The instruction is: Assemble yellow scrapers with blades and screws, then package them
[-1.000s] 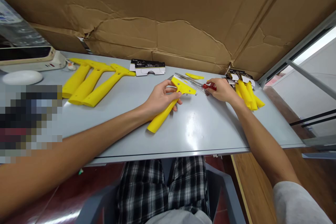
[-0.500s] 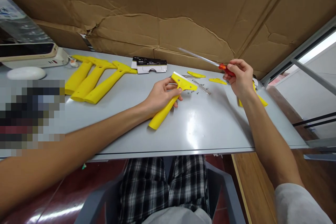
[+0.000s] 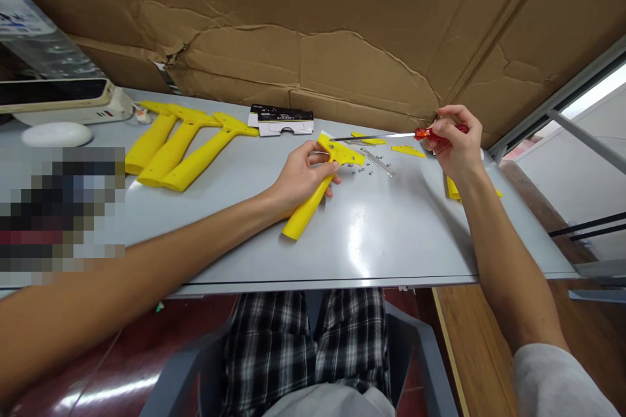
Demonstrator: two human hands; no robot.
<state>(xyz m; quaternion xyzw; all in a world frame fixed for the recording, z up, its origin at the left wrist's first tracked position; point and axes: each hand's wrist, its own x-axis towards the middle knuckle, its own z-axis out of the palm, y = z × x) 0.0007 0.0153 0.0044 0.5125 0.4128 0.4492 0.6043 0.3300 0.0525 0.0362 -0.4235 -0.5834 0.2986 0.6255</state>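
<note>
A yellow scraper (image 3: 309, 207) is gripped near its head by my left hand (image 3: 304, 176), handle slanting down toward the table's front edge. Small screws show in its head. My right hand (image 3: 456, 140) is closed around the red handle of a screwdriver (image 3: 391, 137). The shaft points left, its tip at the upper part of the scraper head; whether it touches a screw I cannot tell. Just right of the head lie several loose screws (image 3: 362, 170), a metal blade (image 3: 379, 161) and two yellow blade-cover pieces, one of them the nearer cover piece (image 3: 408, 151).
Several yellow scraper handles (image 3: 195, 155) lie at the left on the grey table (image 3: 235, 254). Behind them are black-and-white small boxes (image 3: 284, 122) against a cardboard wall (image 3: 244, 58). A white mouse-shaped object (image 3: 57, 135) sits far left. Another yellow piece (image 3: 452, 189) is partly hidden by my right forearm.
My right hand has moved slightly right and swung the screwdriver's tip down onto or close to the scraper head. My left hand keeps its hold on the scraper.
</note>
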